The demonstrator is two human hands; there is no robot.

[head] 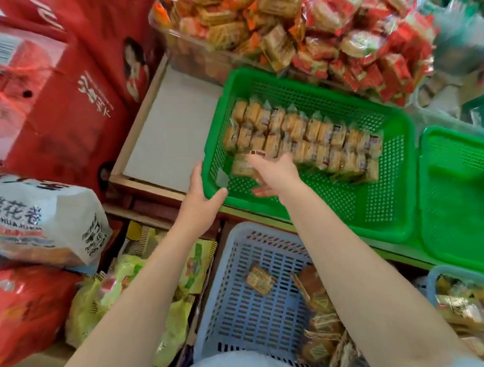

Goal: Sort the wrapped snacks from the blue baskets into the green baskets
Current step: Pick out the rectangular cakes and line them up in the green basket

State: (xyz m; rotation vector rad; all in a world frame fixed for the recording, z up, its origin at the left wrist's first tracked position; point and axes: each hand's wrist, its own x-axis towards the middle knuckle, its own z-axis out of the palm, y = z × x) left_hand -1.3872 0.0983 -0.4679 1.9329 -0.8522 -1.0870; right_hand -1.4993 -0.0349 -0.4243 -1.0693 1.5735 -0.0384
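A green basket (381, 210) sits in the middle, with rows of wrapped biscuit snacks (304, 135) lined up inside. My left hand (199, 198) grips the basket's near left corner. My right hand (275, 173) reaches into the basket and holds a wrapped snack (243, 166) at the left end of the rows. Below, a blue basket (246, 296) holds several loose wrapped snacks (260, 280) along its right side. A second green basket (471, 213) stands at the right, with nothing inside. Another blue basket (441, 274) with snacks shows at the lower right.
Heaps of red and orange wrapped snacks (322, 22) fill clear bins behind the green basket. Red cartons (30, 86) and a white bag (30, 223) stand at the left. A white shelf surface (175, 130) lies left of the basket. Yellow-green packs (126, 291) lie below.
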